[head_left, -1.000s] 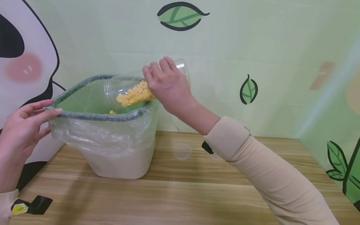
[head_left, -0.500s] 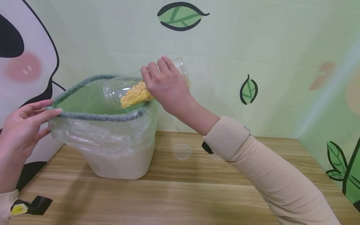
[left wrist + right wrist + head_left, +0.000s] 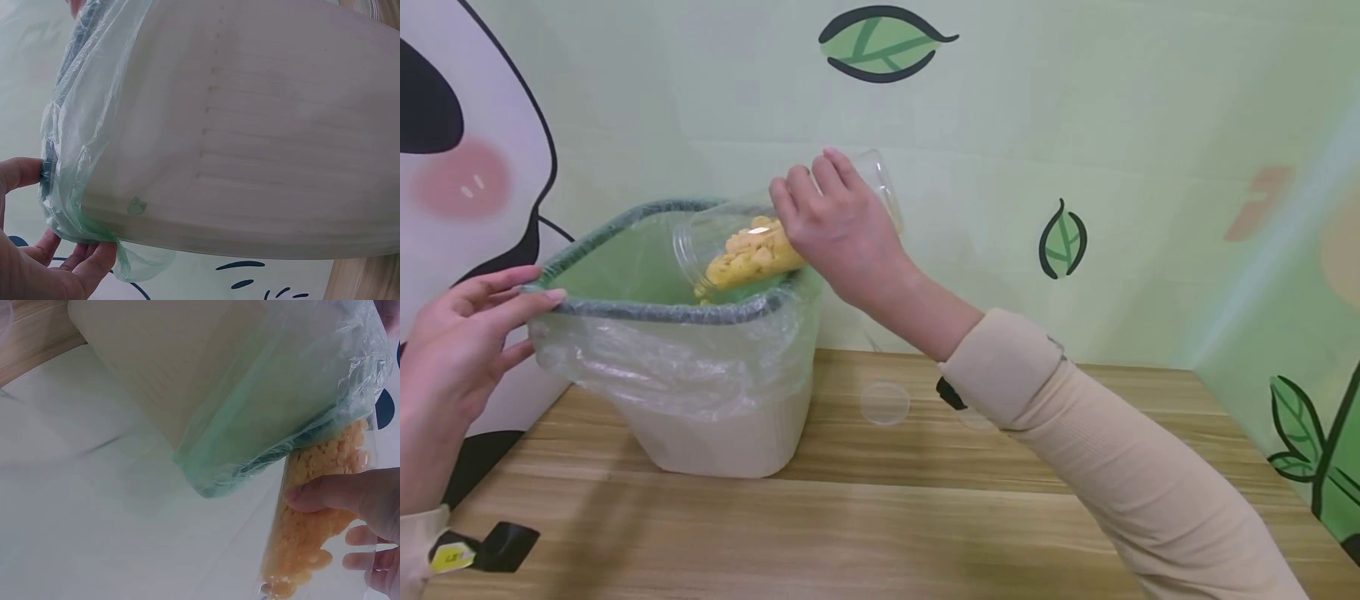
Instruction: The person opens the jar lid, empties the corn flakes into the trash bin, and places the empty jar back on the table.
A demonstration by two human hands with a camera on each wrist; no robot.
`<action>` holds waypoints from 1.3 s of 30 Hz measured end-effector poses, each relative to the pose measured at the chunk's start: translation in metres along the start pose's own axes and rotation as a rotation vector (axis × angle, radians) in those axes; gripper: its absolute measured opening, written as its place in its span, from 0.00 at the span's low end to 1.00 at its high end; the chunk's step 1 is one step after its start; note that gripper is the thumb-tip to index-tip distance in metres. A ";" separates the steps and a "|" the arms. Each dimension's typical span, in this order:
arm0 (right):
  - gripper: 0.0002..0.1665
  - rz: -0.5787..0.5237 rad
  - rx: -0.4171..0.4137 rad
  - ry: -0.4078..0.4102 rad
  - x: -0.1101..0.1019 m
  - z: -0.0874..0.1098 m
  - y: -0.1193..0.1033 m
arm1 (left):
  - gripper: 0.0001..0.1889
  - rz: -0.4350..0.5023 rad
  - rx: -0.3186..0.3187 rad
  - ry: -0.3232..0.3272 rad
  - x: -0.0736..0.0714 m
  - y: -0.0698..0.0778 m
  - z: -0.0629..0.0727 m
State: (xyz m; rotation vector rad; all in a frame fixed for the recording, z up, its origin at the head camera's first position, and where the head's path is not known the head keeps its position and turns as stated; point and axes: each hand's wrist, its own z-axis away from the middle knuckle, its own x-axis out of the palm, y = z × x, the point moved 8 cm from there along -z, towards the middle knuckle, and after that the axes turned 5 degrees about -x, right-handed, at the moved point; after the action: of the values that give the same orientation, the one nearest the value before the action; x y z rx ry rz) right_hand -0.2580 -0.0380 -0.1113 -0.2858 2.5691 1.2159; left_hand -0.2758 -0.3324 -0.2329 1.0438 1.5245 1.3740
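In the head view my right hand (image 3: pixel 842 229) grips a clear plastic jar (image 3: pixel 878 179), tilted with its mouth down to the left, inside the bin's opening. Yellow, puffed-looking pieces (image 3: pixel 748 258) lie along its lower side and reach the mouth; a few show just under it. The right wrist view has my thumb (image 3: pixel 325 492) across the jar wall, with the pieces (image 3: pixel 312 531) behind it. A whitish trash bin (image 3: pixel 722 446) stands upright, lined with a thin green bag (image 3: pixel 685 358) folded over its dark rim. My left hand (image 3: pixel 463 342) holds the rim's left corner between thumb and fingers.
The bin stands on a wood-grain table (image 3: pixel 880 542). A clear round disc (image 3: pixel 884 403) lies to its right, and a second one is partly hidden by the right sleeve. Behind rises a pale green wall (image 3: pixel 1120 108) printed with leaves and a panda.
The right hand and jar have shifted slightly left. Inside the jar the yellow pieces slid back from the mouth, then forward to it again. My left hand stays at the rim.
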 end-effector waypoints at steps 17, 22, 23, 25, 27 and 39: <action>0.22 0.034 -0.021 0.019 0.000 -0.001 -0.003 | 0.20 -0.018 -0.001 -0.002 0.007 0.007 0.007; 0.21 0.041 -0.023 0.026 0.000 -0.001 -0.004 | 0.21 -0.040 -0.009 -0.001 0.007 0.006 0.005; 0.21 0.042 -0.024 0.025 0.000 -0.002 -0.004 | 0.21 -0.044 -0.009 -0.001 0.007 0.006 0.005; 0.21 0.044 -0.029 0.017 0.000 -0.002 -0.004 | 0.21 -0.045 -0.008 0.000 0.007 0.005 0.005; 0.22 0.047 -0.035 0.008 0.001 -0.002 -0.005 | 0.21 -0.047 -0.007 0.002 0.007 0.005 0.005; 0.22 0.073 -0.045 0.025 -0.001 -0.002 -0.008 | 0.21 -0.055 -0.006 0.006 0.006 0.005 0.006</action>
State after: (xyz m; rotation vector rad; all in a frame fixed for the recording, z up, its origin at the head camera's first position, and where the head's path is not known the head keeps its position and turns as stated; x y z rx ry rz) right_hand -0.2551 -0.0448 -0.1152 -0.2198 2.5965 1.3054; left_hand -0.2724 -0.3244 -0.2291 0.9876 1.5412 1.3438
